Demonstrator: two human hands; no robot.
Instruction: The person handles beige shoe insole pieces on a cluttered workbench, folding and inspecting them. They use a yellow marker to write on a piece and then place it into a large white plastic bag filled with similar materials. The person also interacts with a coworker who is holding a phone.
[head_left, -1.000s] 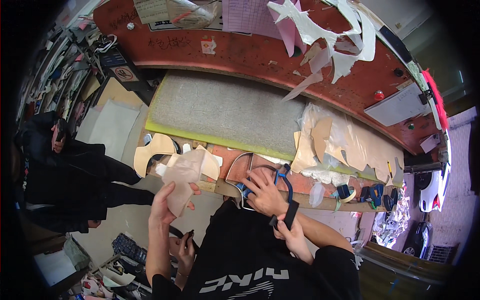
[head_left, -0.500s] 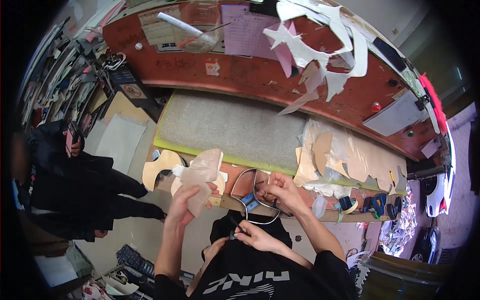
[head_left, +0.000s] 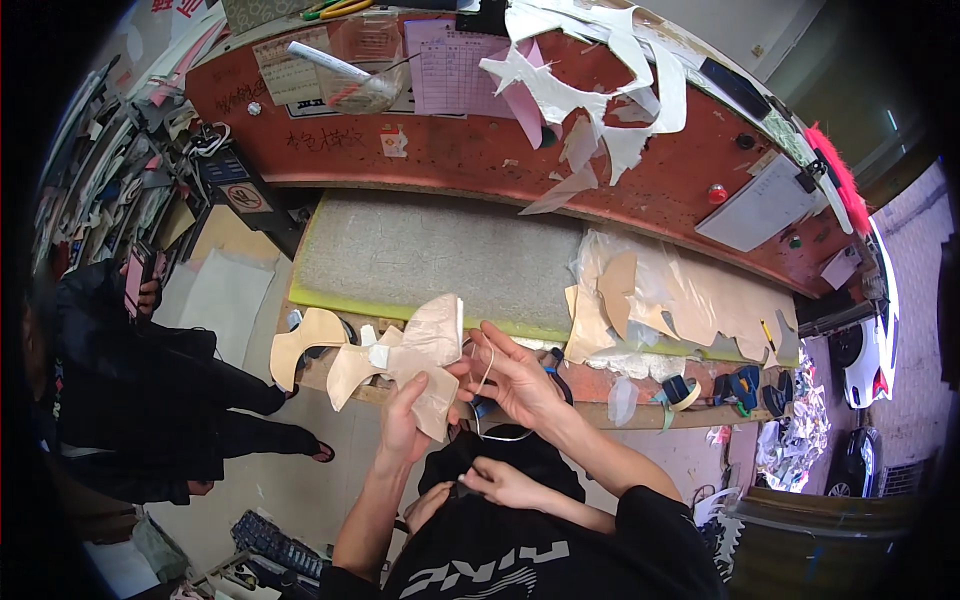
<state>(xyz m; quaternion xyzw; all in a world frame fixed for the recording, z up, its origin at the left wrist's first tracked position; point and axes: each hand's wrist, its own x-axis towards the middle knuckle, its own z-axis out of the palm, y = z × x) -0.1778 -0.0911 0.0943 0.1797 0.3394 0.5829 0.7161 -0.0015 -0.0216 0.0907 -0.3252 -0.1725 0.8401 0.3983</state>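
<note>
My left hand [head_left: 405, 412] is closed round a stack of beige cut-out sheet pieces [head_left: 432, 335], curved and waisted in outline, with a white edge showing. Close against the stack, my right hand [head_left: 522, 385] has a thin pale band [head_left: 489, 362] looped on its bent fingers; how it is gripped is partly hidden. Behind and below that hand, a thin metal-edged frame [head_left: 508, 434] lies at the table edge, mostly covered. Beside the stack, another beige cut piece [head_left: 347, 376] with a white patch lies at the bench edge.
Another pair of hands [head_left: 510, 483] shows low, before my black shirt. A person [head_left: 150, 370] holding a phone stands at left. A grey pad [head_left: 440, 250] covers the bench under a red machine beam [head_left: 350, 150]. Beige offcuts [head_left: 690, 300] and blue-rimmed dies [head_left: 740, 388] lie at right.
My right hand has left the metal-edged frame and moved left to the stack, the pale band on its fingers. My left hand has shifted right with the stack, uncovering the beige piece.
</note>
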